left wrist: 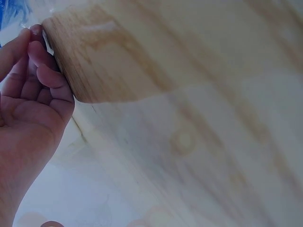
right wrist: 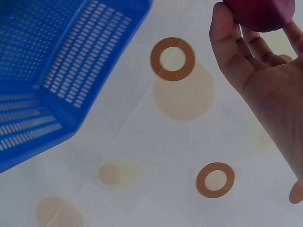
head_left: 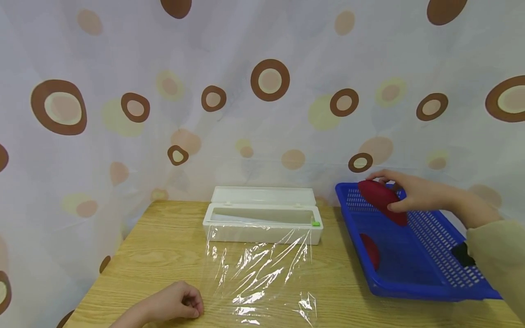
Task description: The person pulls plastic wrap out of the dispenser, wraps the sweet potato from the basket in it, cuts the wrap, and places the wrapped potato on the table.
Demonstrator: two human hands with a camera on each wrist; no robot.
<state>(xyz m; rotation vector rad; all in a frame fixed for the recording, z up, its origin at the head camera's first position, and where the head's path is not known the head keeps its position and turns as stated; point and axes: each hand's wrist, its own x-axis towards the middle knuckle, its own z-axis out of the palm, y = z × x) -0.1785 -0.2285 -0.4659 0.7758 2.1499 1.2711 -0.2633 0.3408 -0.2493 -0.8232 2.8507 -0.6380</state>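
My right hand grips a smooth, dark red, elongated object with tapered ends, thumb on the near side and fingers over the top. It is held above the blue plastic basket. The right wrist view shows only the object's rounded lower end between thumb and fingers. A second dark red object lies inside the basket by its left wall. My left hand rests at the table's front, fingers loosely curled, holding nothing. Just right of it, clear cling film stretches toward me from a white dispenser box.
The dispenser's lid stands raised at the back, and a green slider sits at its front right corner. Behind the wooden table hangs a patterned curtain. The basket fills the table's right side.
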